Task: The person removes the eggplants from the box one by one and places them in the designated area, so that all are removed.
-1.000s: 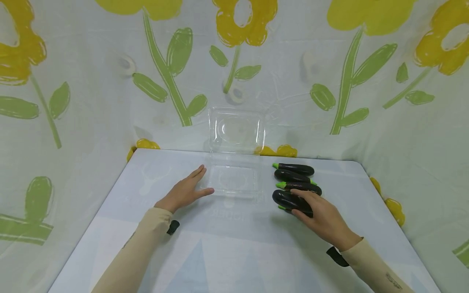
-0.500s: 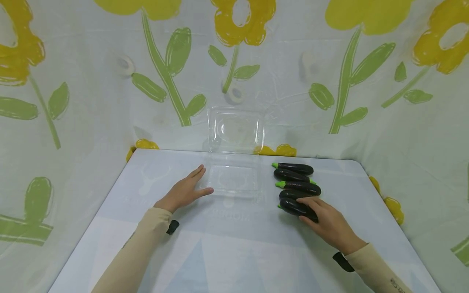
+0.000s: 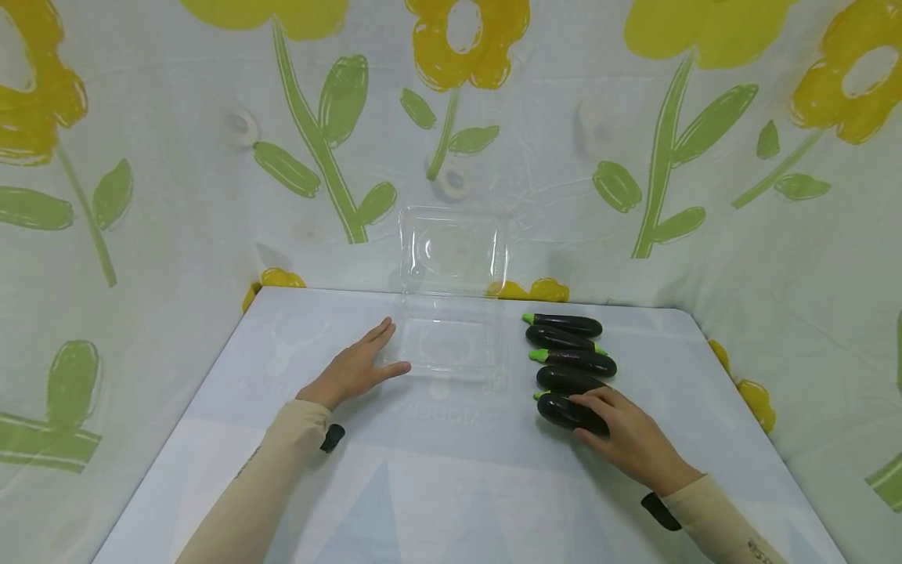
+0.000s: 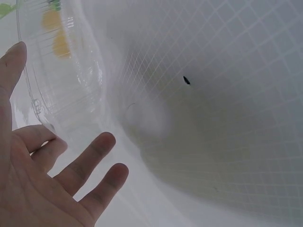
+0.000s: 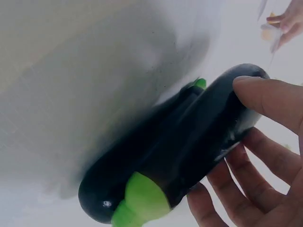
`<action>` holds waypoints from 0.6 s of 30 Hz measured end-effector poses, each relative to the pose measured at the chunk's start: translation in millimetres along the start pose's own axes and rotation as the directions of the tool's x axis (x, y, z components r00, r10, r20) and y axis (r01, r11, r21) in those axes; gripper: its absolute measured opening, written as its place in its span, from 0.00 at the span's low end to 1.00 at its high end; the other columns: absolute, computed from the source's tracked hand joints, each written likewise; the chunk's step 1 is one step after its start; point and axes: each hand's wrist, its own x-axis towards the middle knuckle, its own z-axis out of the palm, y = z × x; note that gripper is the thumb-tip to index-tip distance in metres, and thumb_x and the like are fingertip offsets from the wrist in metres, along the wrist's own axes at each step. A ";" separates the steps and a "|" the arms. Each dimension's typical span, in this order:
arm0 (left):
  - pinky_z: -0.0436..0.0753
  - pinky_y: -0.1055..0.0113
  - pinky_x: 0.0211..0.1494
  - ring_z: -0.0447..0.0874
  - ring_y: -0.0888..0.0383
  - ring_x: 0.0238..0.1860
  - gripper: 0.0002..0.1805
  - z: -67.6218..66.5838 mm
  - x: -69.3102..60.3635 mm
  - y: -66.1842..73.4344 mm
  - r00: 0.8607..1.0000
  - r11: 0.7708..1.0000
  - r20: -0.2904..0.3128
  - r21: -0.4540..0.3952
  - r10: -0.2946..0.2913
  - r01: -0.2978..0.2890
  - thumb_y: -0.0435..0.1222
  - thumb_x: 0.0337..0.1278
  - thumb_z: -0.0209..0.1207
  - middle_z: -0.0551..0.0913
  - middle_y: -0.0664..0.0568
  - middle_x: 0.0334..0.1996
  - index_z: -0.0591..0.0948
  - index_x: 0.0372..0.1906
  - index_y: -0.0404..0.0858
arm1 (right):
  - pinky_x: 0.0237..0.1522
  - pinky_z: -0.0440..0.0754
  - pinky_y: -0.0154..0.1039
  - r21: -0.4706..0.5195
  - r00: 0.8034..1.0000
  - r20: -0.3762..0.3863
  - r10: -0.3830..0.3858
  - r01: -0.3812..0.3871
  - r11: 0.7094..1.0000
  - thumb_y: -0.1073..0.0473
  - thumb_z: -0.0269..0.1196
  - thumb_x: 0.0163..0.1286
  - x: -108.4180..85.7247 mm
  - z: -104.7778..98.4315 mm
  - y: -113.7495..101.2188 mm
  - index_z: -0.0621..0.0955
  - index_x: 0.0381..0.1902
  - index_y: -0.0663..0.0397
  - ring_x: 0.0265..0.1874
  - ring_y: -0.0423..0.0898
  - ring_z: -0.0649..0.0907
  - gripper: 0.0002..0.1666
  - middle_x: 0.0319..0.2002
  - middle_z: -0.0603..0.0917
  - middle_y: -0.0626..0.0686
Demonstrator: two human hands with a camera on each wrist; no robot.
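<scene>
Several dark purple eggplants with green stem ends lie in a column on the table's right side, such as this eggplant [image 3: 572, 363]. My right hand [image 3: 630, 439] grips the nearest one, a glossy eggplant [image 5: 203, 132], between thumb and fingers. Another eggplant [image 5: 102, 194] sits against it in the right wrist view; its green tip [image 3: 541, 395] pokes out on the left. A clear plastic hinged container [image 3: 451, 366] has its lid [image 3: 454, 254] raised at the back. Beside its left edge, my left hand [image 3: 352, 368] holds its fingers spread; whether they touch it, I cannot tell.
The white patterned table [image 3: 437, 486] ends just behind the container and eggplants. A flowered cloth [image 3: 543, 157] hangs around the back and sides, close to the raised lid.
My right hand has moved the gripped eggplant toward me and slightly right, uncovering the one behind it. My left hand and the container have stayed put.
</scene>
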 end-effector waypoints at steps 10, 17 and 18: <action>0.55 0.44 0.78 0.48 0.46 0.80 0.53 -0.9 -1.2 0.2 1.000 1.000 0.002 0.002 -0.001 0.001 0.62 0.63 0.61 0.46 0.51 0.82 0.52 0.82 0.39 | 0.42 0.87 0.49 -0.056 1.000 0.015 -0.021 0.022 0.998 0.59 0.82 0.50 -3.3 2.5 3.1 0.84 0.56 0.51 0.45 0.50 0.86 0.33 0.49 0.83 0.53; 0.56 0.45 0.78 0.48 0.47 0.80 0.54 -0.9 -0.7 0.0 1.000 1.000 -0.001 0.000 0.002 -0.002 0.62 0.63 0.61 0.47 0.51 0.82 0.52 0.82 0.39 | 0.35 0.87 0.46 -0.078 0.996 -0.029 -0.079 0.076 0.994 0.63 0.82 0.47 -4.4 4.9 5.0 0.85 0.53 0.50 0.40 0.49 0.87 0.32 0.46 0.83 0.51; 0.56 0.44 0.78 0.48 0.47 0.80 0.54 -1.0 -0.6 0.1 1.000 1.000 -0.002 0.000 0.002 -0.002 0.62 0.63 0.61 0.47 0.51 0.82 0.52 0.82 0.38 | 0.35 0.87 0.46 -0.078 0.996 -0.030 -0.080 0.078 0.994 0.63 0.82 0.47 -4.6 5.0 4.9 0.85 0.52 0.50 0.40 0.49 0.87 0.32 0.46 0.83 0.51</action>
